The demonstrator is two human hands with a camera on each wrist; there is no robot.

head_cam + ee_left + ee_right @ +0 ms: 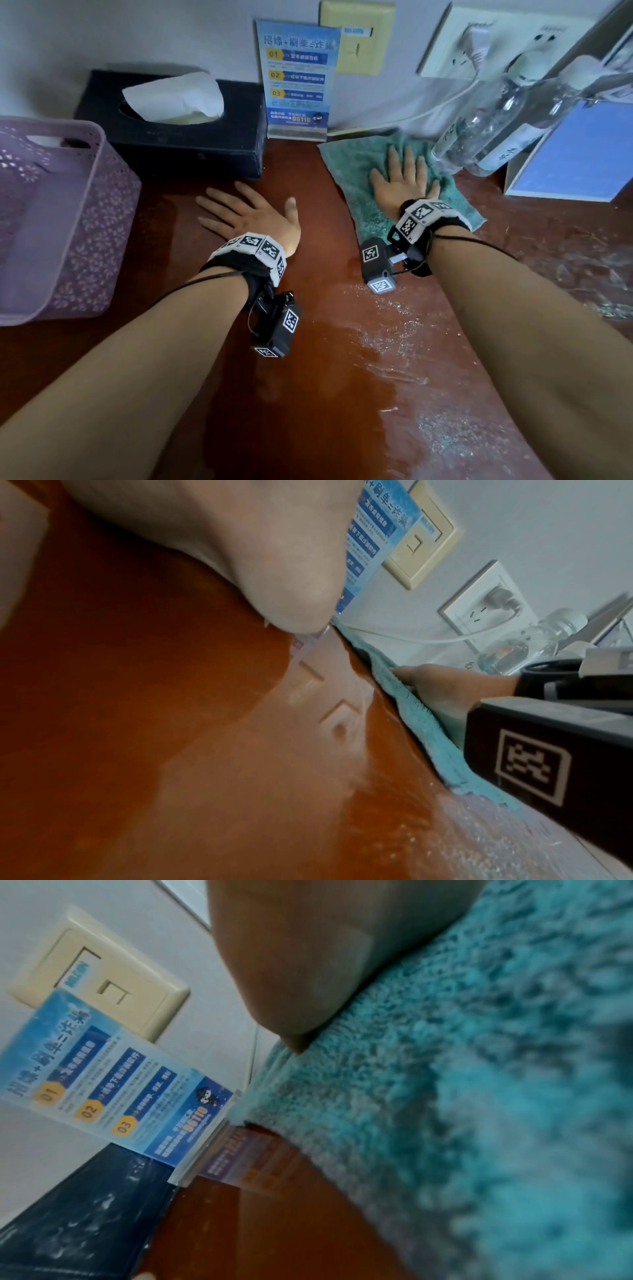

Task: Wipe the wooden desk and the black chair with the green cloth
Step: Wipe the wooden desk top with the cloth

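Observation:
The green cloth (356, 171) lies spread on the reddish wooden desk (325, 342) near the wall. My right hand (404, 181) presses flat on it with fingers straight and spread. In the right wrist view the cloth (445, 1123) fills the frame under my hand (301, 961). My left hand (246, 212) rests flat on the bare desk, palm down, just in front of the tissue box. In the left wrist view the cloth edge (421, 723) shows beside the desk surface (171, 723). The black chair is not in view.
A black tissue box (178, 137) and a purple basket (51, 219) stand at the left. A blue notice card (298, 78) leans on the wall. Two clear bottles (493, 126) and a blue-and-white board (575, 157) crowd the right. Dusty streaks (428, 359) cover the desk's right part.

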